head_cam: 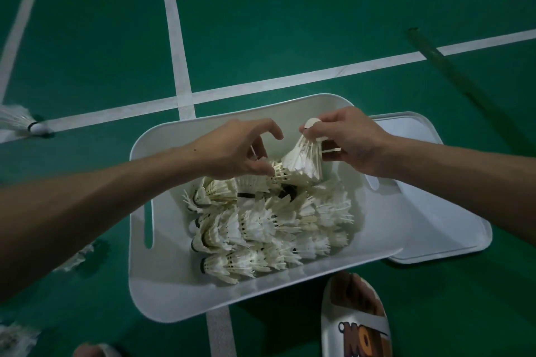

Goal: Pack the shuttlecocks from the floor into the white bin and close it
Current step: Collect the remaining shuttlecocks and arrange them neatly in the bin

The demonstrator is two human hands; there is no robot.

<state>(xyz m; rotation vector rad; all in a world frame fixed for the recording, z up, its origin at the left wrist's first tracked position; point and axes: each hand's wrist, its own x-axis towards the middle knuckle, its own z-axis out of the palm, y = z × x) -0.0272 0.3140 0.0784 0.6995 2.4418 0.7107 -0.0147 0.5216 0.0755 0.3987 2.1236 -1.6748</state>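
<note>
The white bin stands open on the green floor, holding a heap of shuttlecocks; its lid lies flat just beside it on the right; the right hand pinches one shuttlecock by the cork end, feathers hanging over the bin; the left hand hovers over the heap, fingers curled and loosely spread, thumb touching feathers, a firm grip not discernible; one loose shuttlecock lies at far left; the sandal bears partly hidden orange letters, seemingly "MO".
</note>
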